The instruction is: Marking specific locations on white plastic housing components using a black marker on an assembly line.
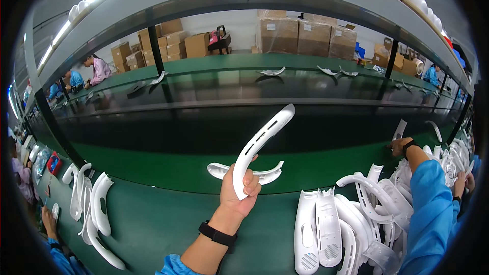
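My left hand (239,188) is closed around the lower end of a white curved plastic shell (264,135) with dark slots along it. The shell points up and to the right. Behind this hand, a second white curved shell (270,174) lies at the near edge of the green belt, partly hidden. Far to the right, my right hand (401,146) reaches over the belt, its fingers closed at the lower end of a white shell piece (400,129). Beside my right sleeve is a heap of white curved shells (356,219), some with slots and perforated ends.
More white shells (102,206) lie on the green table (168,214) at left. Several shells (272,72) lie on the far belt. A frame post (56,127) and overhead beam enclose the bench. Co-workers' hands (461,183) are at right, another (49,221) at left.
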`<state>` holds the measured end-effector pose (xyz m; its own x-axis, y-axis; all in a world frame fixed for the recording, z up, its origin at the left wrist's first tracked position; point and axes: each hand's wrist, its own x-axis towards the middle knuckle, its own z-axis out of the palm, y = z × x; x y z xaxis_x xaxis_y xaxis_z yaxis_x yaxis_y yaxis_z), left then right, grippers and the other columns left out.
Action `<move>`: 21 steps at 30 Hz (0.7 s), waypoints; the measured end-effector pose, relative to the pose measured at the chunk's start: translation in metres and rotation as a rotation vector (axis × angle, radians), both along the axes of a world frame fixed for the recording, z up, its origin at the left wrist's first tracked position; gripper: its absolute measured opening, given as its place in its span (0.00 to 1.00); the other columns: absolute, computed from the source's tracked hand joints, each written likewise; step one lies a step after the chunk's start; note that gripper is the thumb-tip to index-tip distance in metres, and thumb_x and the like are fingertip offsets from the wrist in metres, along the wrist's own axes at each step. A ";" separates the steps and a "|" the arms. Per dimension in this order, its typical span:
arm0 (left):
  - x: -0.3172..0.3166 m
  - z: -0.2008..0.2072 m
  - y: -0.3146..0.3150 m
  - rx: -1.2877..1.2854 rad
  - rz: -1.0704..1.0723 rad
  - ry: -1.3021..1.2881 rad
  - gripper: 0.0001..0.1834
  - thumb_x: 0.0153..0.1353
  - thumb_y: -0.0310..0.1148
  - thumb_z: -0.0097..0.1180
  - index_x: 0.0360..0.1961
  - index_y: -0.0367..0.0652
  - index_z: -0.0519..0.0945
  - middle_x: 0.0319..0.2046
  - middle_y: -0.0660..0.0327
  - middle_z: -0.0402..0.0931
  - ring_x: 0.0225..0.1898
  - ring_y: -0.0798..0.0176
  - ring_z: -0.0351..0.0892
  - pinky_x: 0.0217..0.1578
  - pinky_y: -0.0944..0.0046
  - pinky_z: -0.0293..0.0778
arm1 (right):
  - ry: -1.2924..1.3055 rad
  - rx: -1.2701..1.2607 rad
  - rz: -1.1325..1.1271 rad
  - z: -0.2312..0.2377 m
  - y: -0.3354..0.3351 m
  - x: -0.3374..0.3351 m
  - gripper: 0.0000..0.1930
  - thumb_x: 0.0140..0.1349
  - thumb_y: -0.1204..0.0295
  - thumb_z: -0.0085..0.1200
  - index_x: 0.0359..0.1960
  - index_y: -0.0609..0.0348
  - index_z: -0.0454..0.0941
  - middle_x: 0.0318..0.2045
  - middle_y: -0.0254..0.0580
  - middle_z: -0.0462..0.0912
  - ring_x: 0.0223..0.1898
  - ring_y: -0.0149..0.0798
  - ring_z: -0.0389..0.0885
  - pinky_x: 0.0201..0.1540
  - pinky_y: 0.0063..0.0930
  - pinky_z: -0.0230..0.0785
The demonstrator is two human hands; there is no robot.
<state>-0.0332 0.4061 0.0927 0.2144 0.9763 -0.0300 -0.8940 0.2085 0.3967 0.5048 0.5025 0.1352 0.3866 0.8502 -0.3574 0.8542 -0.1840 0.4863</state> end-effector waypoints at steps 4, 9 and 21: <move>0.002 0.000 0.000 -0.022 0.023 0.018 0.17 0.63 0.34 0.40 0.46 0.36 0.75 0.10 0.67 0.63 0.10 0.72 0.58 0.14 0.72 0.55 | -0.019 -0.002 0.000 -0.012 0.007 0.015 0.25 0.48 0.65 0.50 0.52 0.54 0.74 0.53 0.46 0.75 0.55 0.44 0.74 0.55 0.35 0.67; 0.000 -0.002 0.001 -0.060 0.055 0.024 0.16 0.65 0.35 0.39 0.44 0.37 0.75 0.10 0.67 0.63 0.10 0.71 0.57 0.13 0.72 0.55 | 0.007 -0.004 -0.076 -0.005 0.005 0.008 0.26 0.48 0.64 0.51 0.52 0.53 0.74 0.53 0.46 0.75 0.54 0.45 0.74 0.54 0.36 0.68; 0.000 -0.009 0.005 -0.106 0.055 -0.024 0.14 0.62 0.29 0.40 0.44 0.34 0.74 0.13 0.67 0.65 0.13 0.71 0.60 0.16 0.72 0.58 | 0.010 0.029 -0.203 0.009 0.000 -0.012 0.21 0.47 0.63 0.53 0.42 0.59 0.80 0.43 0.49 0.81 0.45 0.46 0.80 0.46 0.37 0.72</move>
